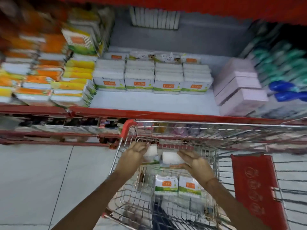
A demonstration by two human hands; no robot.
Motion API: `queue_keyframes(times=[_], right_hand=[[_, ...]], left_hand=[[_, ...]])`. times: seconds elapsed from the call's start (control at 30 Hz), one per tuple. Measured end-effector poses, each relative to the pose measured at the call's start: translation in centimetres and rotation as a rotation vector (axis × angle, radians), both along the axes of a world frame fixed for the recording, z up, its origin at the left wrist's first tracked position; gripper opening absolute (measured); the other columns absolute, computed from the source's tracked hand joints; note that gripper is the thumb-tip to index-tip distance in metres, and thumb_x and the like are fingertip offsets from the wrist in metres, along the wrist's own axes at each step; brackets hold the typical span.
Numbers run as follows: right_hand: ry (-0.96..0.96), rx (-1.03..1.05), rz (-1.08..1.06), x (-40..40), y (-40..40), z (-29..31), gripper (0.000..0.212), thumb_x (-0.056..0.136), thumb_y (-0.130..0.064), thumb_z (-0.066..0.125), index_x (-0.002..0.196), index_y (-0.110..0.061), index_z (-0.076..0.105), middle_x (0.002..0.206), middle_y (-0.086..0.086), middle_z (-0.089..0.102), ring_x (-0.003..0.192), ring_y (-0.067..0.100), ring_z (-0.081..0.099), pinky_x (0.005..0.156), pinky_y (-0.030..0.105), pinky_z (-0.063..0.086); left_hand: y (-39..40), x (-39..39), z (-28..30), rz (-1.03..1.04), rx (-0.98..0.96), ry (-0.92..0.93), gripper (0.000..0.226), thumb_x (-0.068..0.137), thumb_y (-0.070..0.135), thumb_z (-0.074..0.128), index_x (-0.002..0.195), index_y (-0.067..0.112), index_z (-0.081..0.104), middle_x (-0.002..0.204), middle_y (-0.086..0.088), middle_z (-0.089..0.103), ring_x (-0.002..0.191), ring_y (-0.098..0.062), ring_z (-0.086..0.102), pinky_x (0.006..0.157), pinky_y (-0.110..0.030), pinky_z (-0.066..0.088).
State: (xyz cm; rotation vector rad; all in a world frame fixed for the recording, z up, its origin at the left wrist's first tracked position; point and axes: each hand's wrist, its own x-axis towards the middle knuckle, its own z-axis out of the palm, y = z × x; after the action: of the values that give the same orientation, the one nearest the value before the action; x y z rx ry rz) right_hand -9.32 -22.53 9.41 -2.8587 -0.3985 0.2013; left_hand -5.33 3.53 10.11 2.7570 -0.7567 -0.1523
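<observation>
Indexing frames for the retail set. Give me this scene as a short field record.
setting: store aisle, wire cart in front of a red-edged shelf
left: left hand holds a white pack over the cart
right: right hand holds a second white pack
in cart: two orange-labelled packs side by side
on shelf: row of stocked packs, pink boxes to their right

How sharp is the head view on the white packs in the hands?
Head view: soft-edged but readable, left hand gripping the left white soft pack, right hand the right white soft pack; motion blur smears the orange and yellow stacked packs far left and teal bottles right; wide-angle distortion bows the silver wire cart rim; no glare.
</observation>
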Motion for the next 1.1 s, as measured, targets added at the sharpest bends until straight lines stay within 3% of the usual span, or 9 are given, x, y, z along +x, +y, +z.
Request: queue_keyframes(times=[0.07, 0.13, 0.33, 0.5, 0.6, 0.7, 0.77, 0.97, 1.1], right_hand=[[-0.061, -0.021, 0.006, 0.2, 0.4, 2.8, 0.060, 0.049, -0.027, 0.093, 0.105, -0.017, 0.074, 0.103, -0.002, 0.076, 0.090, 0.018, 0.073, 0.060, 0.026, 0.060], [-0.133, -0.017, 0.016, 0.8, 1.0, 5.4, 0.058, 0.050, -0.025, 0.093, 0.105, -0.015, 0.074, 0.103, 0.000, 0.076, 0.091, 0.019, 0.073, 0.067, 0.029, 0.060], [-0.335, 0.076, 0.045, 4.6, 3.3, 11.7, 0.051, 0.066, -0.014, 0.085, 0.114, -0.008, 0.069, 0.112, 0.007, 0.072, 0.102, 0.023, 0.068, 0.085, 0.036, 0.059], [-0.415, 0.093, 0.032, 9.3, 6.7, 14.5, 0.054, 0.060, -0.017, 0.088, 0.110, -0.006, 0.071, 0.108, 0.010, 0.074, 0.100, 0.025, 0.069, 0.080, 0.036, 0.061], [-0.423, 0.068, 0.031, 12.4, 9.2, 15.0, 0.054, 0.059, -0.015, 0.089, 0.109, -0.005, 0.071, 0.108, 0.011, 0.074, 0.100, 0.027, 0.069, 0.078, 0.037, 0.060], [-0.339, 0.080, 0.027, 15.0, 11.2, 14.2, 0.052, 0.079, -0.012, 0.074, 0.128, -0.006, 0.057, 0.132, 0.013, 0.060, 0.123, 0.027, 0.054, 0.104, 0.032, 0.043], [-0.267, 0.088, 0.041, 16.1, 12.1, 13.5, 0.051, 0.089, -0.011, 0.063, 0.137, -0.006, 0.046, 0.143, 0.011, 0.048, 0.134, 0.025, 0.041, 0.112, 0.028, 0.030], [-0.136, 0.016, 0.063, 18.2, 13.5, 11.8, 0.055, 0.093, -0.017, 0.057, 0.144, -0.010, 0.037, 0.150, 0.004, 0.039, 0.139, 0.018, 0.031, 0.115, 0.026, 0.026], [-0.078, 0.017, 0.044, 18.5, 14.0, 10.6, 0.057, 0.092, -0.021, 0.058, 0.144, -0.013, 0.036, 0.152, 0.001, 0.036, 0.141, 0.016, 0.028, 0.115, 0.025, 0.027]], left_hand=[[0.6, -0.1, 2.6, -0.017, -0.053, -0.094, 0.063, 0.035, 0.028, 0.097, 0.094, 0.017, 0.078, 0.092, 0.003, 0.076, 0.089, -0.015, 0.065, 0.061, -0.022, 0.057], [1.2, 0.0, 5.3, -0.030, -0.071, -0.203, 0.059, 0.036, 0.022, 0.097, 0.092, 0.017, 0.079, 0.096, 0.004, 0.076, 0.092, -0.014, 0.067, 0.071, -0.022, 0.056], [4.4, 3.3, 9.6, 0.015, -0.160, -0.368, 0.061, 0.053, -0.007, 0.087, 0.111, 0.003, 0.070, 0.115, -0.013, 0.069, 0.105, -0.029, 0.063, 0.095, -0.036, 0.049], [6.6, 6.9, 11.7, 0.086, -0.126, -0.431, 0.059, 0.057, -0.009, 0.086, 0.112, 0.001, 0.069, 0.114, -0.017, 0.069, 0.106, -0.032, 0.064, 0.084, -0.039, 0.057], [8.1, 9.6, 11.5, 0.134, -0.075, -0.437, 0.065, 0.056, -0.012, 0.085, 0.117, 0.002, 0.067, 0.118, -0.017, 0.067, 0.111, -0.034, 0.061, 0.085, -0.040, 0.057], [9.1, 11.9, 11.2, 0.160, -0.037, -0.410, 0.066, 0.051, -0.012, 0.087, 0.113, -0.001, 0.069, 0.113, -0.019, 0.069, 0.105, -0.037, 0.064, 0.081, -0.043, 0.057], [9.5, 12.9, 11.0, 0.153, -0.018, -0.390, 0.062, 0.050, -0.011, 0.088, 0.109, -0.002, 0.070, 0.108, -0.020, 0.070, 0.100, -0.037, 0.067, 0.075, -0.042, 0.059], [10.7, 14.7, 9.9, 0.117, 0.020, -0.362, 0.063, 0.043, -0.010, 0.091, 0.102, 0.001, 0.074, 0.103, -0.016, 0.074, 0.094, -0.034, 0.070, 0.062, -0.038, 0.061], [11.5, 14.7, 9.2, 0.073, 0.016, -0.321, 0.057, 0.043, -0.009, 0.091, 0.098, -0.001, 0.075, 0.102, -0.017, 0.074, 0.093, -0.035, 0.070, 0.070, -0.044, 0.059]])
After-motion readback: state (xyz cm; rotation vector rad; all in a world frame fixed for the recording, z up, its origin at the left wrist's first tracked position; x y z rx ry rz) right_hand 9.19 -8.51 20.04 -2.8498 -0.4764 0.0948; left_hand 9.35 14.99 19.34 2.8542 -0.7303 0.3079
